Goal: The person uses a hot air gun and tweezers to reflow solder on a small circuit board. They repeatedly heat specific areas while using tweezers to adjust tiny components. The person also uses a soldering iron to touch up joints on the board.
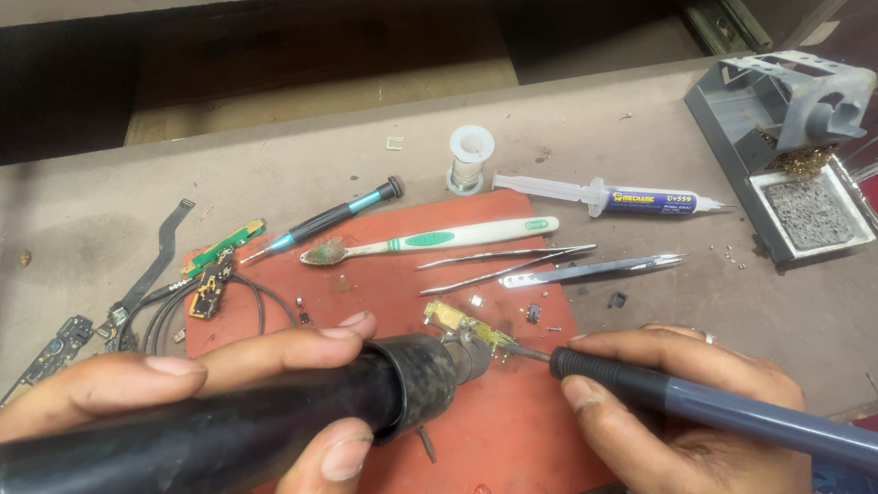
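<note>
My left hand (136,383) grips a thick black hot-air tool (218,429), its metal nozzle aimed right at a small yellow-green circuit board (463,323) on the red mat (509,434). My right hand (668,415) holds a grey soldering iron (728,412) by its black grip, and the thin tip touches the board's right end next to the nozzle.
On the mat lie a toothbrush (429,241), two tweezers (550,264), a screwdriver (328,221) and small boards with black cables (215,279). Beyond it are a solder spool (470,155), a flux syringe (617,201) and a grey iron stand with sponge (794,148). Flex cables (83,326) lie left.
</note>
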